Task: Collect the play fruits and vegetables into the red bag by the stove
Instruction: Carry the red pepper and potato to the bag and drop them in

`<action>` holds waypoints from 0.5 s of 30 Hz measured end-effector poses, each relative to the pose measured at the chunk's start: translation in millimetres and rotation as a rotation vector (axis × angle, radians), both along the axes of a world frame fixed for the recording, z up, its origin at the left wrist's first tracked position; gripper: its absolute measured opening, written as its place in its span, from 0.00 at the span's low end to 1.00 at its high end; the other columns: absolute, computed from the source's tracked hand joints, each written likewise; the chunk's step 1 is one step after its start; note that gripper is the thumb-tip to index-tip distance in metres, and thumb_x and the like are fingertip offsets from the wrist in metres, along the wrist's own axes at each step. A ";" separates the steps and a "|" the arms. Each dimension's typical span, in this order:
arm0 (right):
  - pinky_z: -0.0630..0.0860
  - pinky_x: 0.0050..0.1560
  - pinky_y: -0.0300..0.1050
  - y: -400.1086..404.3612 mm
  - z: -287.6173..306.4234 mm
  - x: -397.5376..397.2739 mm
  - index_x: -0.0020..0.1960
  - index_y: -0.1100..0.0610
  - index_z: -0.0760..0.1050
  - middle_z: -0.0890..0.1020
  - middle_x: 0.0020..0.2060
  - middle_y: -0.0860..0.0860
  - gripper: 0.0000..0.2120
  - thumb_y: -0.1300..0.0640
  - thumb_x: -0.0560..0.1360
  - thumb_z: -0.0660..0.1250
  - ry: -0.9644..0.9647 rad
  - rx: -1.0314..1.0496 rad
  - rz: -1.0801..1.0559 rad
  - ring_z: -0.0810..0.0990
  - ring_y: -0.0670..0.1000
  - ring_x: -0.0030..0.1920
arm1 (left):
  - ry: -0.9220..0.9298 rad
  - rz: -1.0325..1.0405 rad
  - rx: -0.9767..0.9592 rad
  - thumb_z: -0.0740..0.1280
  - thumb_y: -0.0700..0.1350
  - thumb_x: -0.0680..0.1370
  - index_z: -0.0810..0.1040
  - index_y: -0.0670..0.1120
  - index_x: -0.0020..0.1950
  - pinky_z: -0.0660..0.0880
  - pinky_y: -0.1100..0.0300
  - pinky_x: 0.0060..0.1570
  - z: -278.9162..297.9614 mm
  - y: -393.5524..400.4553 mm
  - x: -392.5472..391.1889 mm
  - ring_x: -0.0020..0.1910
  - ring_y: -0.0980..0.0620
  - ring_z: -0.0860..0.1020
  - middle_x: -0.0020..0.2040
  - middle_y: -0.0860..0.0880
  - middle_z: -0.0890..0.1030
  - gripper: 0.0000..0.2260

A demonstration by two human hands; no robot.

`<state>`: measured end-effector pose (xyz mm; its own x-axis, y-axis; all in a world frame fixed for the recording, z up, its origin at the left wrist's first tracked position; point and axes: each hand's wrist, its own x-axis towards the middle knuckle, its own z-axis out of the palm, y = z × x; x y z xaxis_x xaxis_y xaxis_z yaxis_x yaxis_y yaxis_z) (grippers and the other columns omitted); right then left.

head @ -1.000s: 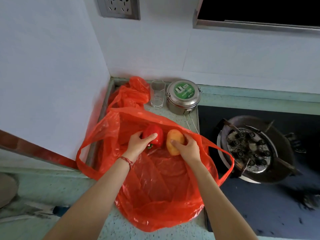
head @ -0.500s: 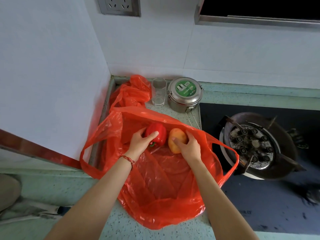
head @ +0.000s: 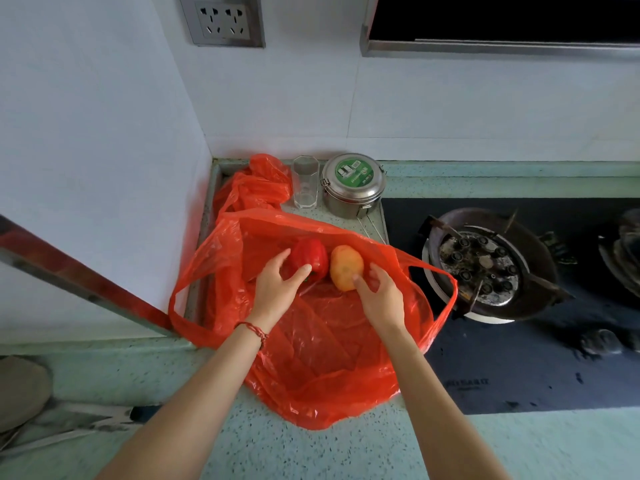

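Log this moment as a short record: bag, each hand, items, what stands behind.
bag: red bag, open on the counter beside the stove
left hand: on the red pepper, inside the bag
right hand: on the yellow fruit, inside the bag
items: side by side
behind: glass, steel tin

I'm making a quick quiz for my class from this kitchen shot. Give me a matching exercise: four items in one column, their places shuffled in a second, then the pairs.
Items
1. red pepper
2. yellow-orange fruit
3. drinking glass
4. steel tin

Places
A. under the right hand
B. next to the stove, green label on the lid
C. under the left hand
D. between the bunched red plastic and the tin

Pairs: 1-C, 2-A, 3-D, 4-B
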<state>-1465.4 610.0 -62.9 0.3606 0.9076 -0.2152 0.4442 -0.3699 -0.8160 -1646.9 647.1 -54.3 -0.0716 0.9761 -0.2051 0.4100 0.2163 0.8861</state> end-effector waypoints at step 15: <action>0.69 0.62 0.52 -116.1 21.3 20.0 0.70 0.54 0.62 0.68 0.69 0.52 0.26 0.43 0.76 0.58 -0.459 0.055 -0.030 0.64 0.53 0.69 | 0.436 -0.576 0.453 0.66 0.49 0.75 0.68 0.41 0.68 0.61 0.50 0.70 9.1 -67.8 28.3 0.70 0.43 0.65 0.68 0.41 0.71 0.23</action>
